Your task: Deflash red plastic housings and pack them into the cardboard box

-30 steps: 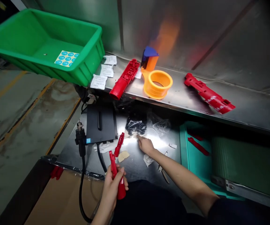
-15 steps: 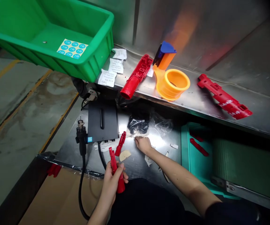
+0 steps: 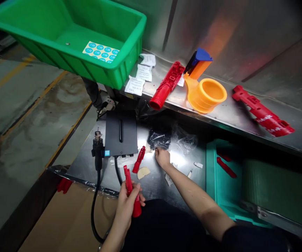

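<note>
Red plastic part, slanted in left hand, narrow end forward.

A metal bench bears a red casing and black box.

1 head-worn camera at the near side looks down close over the bench toward the far shelf.

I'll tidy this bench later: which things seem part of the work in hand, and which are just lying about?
Likely in the job:
red part in the left hand
black bundle by the right hand

Seemingly lying about, untouched:
silica gel packets
sticker sheet in the green bin
orange ring
</note>
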Available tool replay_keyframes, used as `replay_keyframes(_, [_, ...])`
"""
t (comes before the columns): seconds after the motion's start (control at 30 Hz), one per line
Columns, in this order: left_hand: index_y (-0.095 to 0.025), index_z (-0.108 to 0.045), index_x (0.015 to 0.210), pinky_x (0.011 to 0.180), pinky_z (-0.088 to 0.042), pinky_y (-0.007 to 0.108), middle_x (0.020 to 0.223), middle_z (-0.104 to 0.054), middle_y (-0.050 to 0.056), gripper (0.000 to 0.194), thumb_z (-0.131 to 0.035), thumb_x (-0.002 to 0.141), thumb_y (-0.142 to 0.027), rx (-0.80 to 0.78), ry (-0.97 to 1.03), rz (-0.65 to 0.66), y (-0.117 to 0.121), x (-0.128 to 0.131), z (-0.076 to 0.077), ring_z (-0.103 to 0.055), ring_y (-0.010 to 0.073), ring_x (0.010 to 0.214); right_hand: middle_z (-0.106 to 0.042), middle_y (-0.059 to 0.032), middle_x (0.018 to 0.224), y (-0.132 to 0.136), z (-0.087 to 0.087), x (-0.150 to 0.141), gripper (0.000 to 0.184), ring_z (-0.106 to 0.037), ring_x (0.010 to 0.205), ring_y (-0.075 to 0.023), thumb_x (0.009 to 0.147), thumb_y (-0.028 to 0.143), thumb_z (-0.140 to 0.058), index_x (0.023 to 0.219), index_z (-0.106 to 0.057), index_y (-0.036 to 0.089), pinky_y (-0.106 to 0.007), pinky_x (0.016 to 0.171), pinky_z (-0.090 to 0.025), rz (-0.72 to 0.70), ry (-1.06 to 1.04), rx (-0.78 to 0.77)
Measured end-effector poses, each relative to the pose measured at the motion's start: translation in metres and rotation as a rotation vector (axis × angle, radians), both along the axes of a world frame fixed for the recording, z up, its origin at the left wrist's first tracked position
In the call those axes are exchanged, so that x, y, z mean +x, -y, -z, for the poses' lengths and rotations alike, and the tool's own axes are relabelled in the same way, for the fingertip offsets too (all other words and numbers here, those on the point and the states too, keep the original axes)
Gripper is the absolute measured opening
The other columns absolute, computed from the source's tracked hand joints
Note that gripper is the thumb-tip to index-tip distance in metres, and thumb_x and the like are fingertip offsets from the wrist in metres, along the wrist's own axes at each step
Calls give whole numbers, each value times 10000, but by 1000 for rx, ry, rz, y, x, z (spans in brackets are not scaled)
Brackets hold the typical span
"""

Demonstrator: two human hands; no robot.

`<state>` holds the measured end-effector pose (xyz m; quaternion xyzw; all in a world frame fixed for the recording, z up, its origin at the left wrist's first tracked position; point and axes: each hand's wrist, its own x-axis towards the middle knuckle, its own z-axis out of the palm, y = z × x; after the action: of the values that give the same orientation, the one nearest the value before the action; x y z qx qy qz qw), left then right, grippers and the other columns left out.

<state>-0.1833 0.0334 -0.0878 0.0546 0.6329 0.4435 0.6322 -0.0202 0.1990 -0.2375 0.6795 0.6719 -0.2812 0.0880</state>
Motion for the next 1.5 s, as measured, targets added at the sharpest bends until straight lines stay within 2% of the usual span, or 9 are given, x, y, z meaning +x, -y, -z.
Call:
replay_keyframes(0.43, [-217, -502, 1054, 545, -589, 300, 816, -662, -31, 483, -830, 773, -434, 54, -30, 15, 2, -4, -12, -666, 152, 600, -679, -87, 1234, 6, 19, -2, 290, -691, 1050, -234, 1018, 364, -654, 1235, -653, 172, -448, 912, -600, 107, -189, 51])
replay_keyframes(0.77, [-211, -503, 1092, 558, -607, 306, 894, -648, -22, 516, -859, 767, -395, 87, -56, 1, 12, -5, -22, -682, 159, 653, -693, -78, 1195, 3, 24, 1, 277, -701, 999, -220, 1016, 368, -657, 1204, -664, 164, -419, 871, -611, 185, -305, 48])
replay_keyframes(0.97, [-211, -506, 1052, 519, -579, 270, 858, -640, -33, 500, -869, 759, -390, 95, -83, -32, 17, -7, -29, -662, 142, 629, -689, -81, 1208, 11, 15, 8, 283, -697, 1010, -224, 1012, 369, -662, 1209, -663, 167, -422, 875, -608, 266, -280, 44])
replay_keyframes(1.17, [-209, -507, 1026, 484, -561, 254, 848, -640, -34, 491, -874, 751, -385, 113, -83, -40, 19, -4, -28, -651, 135, 610, -679, -87, 1234, 23, 7, 9, 286, -687, 1053, -235, 1012, 369, -662, 1219, -658, 172, -445, 910, -598, 385, -266, 20])
replay_keyframes(1.33, [-208, -514, 1022, 467, -562, 256, 844, -646, -32, 510, -887, 723, -387, 113, -92, -42, 22, 1, -28, -664, 147, 613, -675, -86, 1228, 29, -2, 4, 312, -696, 1016, -230, 1008, 360, -669, 1250, -640, 166, -424, 864, -614, 474, -356, -5])
replay_keyframes(1.43, [-207, -520, 1025, 459, -557, 253, 853, -652, -29, 512, -887, 719, -390, 114, -104, -45, 23, 3, -29, -666, 147, 611, -681, -80, 1193, 32, -16, 0, 302, -702, 967, -212, 1013, 355, -664, 1244, -638, 162, -393, 817, -624, 441, -465, 33])
replay_keyframes(1.5, [-205, -520, 1032, 453, -548, 244, 875, -661, -22, 509, -884, 726, -386, 122, -119, -49, 22, 5, -32, -664, 141, 607, -695, -65, 1122, 40, -33, 0, 272, -704, 893, -188, 1017, 357, -660, 1197, -651, 154, -356, 762, -624, 383, -545, 78])
